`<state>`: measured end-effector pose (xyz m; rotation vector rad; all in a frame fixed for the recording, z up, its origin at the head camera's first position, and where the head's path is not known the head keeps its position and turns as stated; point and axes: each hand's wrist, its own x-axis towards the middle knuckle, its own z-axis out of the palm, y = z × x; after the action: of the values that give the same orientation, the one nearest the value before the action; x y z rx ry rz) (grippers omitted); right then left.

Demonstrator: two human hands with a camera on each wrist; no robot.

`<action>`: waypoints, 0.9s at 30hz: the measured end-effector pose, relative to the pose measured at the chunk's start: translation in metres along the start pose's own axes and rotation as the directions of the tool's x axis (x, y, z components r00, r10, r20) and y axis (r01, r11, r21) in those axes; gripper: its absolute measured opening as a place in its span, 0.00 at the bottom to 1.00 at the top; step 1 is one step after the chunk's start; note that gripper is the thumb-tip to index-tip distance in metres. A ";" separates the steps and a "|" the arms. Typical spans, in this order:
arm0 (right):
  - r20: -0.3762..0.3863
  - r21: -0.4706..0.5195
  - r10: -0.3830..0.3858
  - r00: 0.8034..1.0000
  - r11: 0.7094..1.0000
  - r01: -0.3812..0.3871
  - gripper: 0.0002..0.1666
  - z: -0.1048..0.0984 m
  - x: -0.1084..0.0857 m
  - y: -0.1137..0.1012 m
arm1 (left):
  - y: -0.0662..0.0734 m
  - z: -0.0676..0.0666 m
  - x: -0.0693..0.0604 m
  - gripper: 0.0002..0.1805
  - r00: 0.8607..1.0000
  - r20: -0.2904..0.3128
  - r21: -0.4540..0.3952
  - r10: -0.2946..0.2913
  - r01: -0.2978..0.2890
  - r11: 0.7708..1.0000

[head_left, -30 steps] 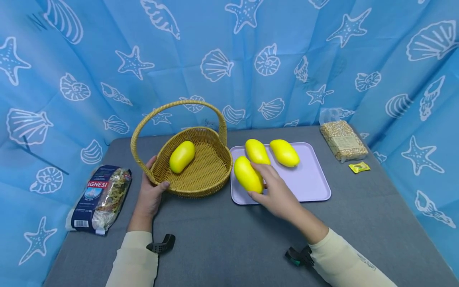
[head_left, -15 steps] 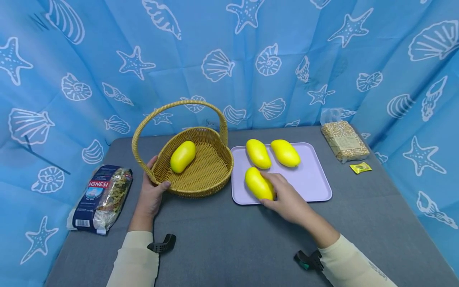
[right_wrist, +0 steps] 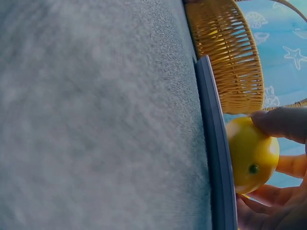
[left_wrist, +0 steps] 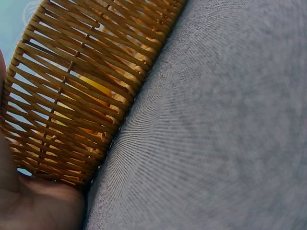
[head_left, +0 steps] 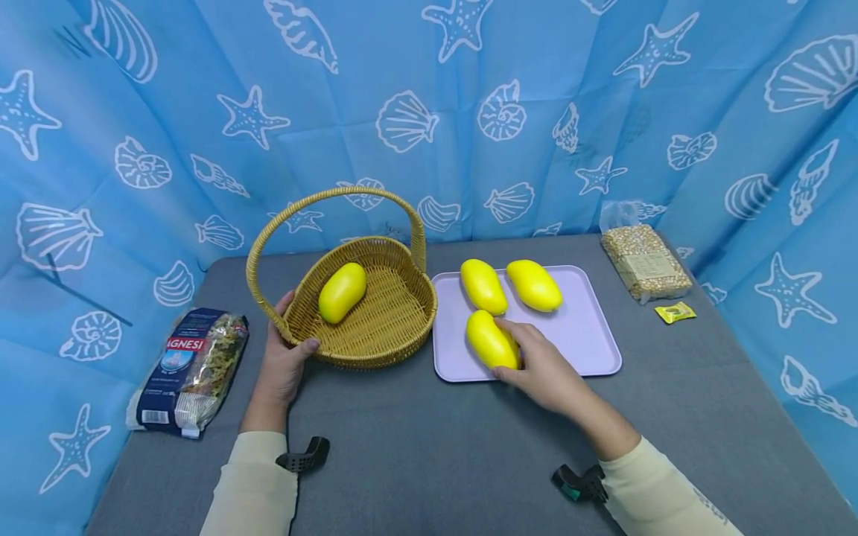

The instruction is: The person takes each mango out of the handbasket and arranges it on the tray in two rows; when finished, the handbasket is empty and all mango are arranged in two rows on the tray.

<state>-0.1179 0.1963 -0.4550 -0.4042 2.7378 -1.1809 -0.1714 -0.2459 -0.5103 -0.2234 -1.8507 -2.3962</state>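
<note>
My left hand [head_left: 283,365] grips the left side of a woven basket [head_left: 385,316], its thumb over the rim. One yellow mango [head_left: 342,292] lies inside; through the weave in the left wrist view, a patch of its yellow [left_wrist: 93,88] shows. My right hand [head_left: 544,372] holds another mango [head_left: 492,341] at the front left of a lilac tray [head_left: 583,339]. In the right wrist view, thumb and fingers surround this mango [right_wrist: 249,151], which sits against the tray [right_wrist: 216,143]. Behind it on the tray lie two more mangoes, one left [head_left: 483,286] and one right [head_left: 534,286].
A bag of pasta [head_left: 188,372] lies left of the basket. At the back right are a clear bag of pale kernels [head_left: 645,260] and a small yellow packet [head_left: 675,312]. A blue shell-print curtain [head_left: 462,164] hangs behind the grey table [head_left: 415,447].
My right hand has moved right and slightly nearer with its mango, from over the tray's left edge to the tray's surface. My left hand and the basket have stayed put.
</note>
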 end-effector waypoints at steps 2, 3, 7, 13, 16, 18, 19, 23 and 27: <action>0.001 0.002 -0.006 1.000 1.000 0.006 0.46 0.000 0.000 0.000 | 0.000 0.000 0.000 0.49 1.000 0.003 0.001 0.003 -0.003 1.000; 0.002 0.003 -0.009 1.000 1.000 0.009 0.46 -0.001 0.000 0.001 | 0.000 0.000 0.000 0.49 1.000 0.005 0.002 0.004 -0.004 1.000; 0.003 0.013 -0.017 1.000 1.000 0.017 0.46 -0.001 0.000 0.002 | -0.001 0.000 0.000 0.49 1.000 0.011 -0.002 0.010 -0.010 1.000; 0.000 0.017 -0.018 1.000 1.000 0.018 0.46 0.000 0.001 0.003 | -0.002 -0.001 0.000 0.48 1.000 0.018 -0.006 0.016 -0.016 1.000; -0.011 0.018 -0.024 1.000 1.000 0.024 0.45 0.001 0.001 0.003 | -0.002 -0.002 0.000 0.49 1.000 0.019 -0.002 0.018 -0.018 1.000; -0.017 0.020 -0.027 0.999 0.999 0.027 0.43 0.001 0.000 0.004 | -0.001 -0.002 0.000 0.48 1.000 0.019 -0.002 0.018 -0.018 1.000; -0.020 0.020 -0.028 0.999 0.999 0.028 0.42 0.002 0.000 0.004 | -0.001 -0.002 0.000 0.48 1.000 0.020 -0.002 0.017 -0.017 1.000; -0.031 0.007 -0.025 0.999 1.000 0.026 0.41 0.003 -0.001 0.004 | -0.001 -0.001 0.000 0.48 1.000 0.020 -0.002 0.017 -0.017 1.000; -0.038 -0.004 -0.021 0.999 1.000 0.021 0.41 0.002 -0.001 0.004 | 0.000 -0.001 0.000 0.48 1.000 0.020 0.002 0.019 -0.019 1.000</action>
<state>-0.1167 0.1975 -0.4591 -0.4165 2.7749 -1.2014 -0.1713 -0.2464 -0.5109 -0.2651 -1.8514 -2.3874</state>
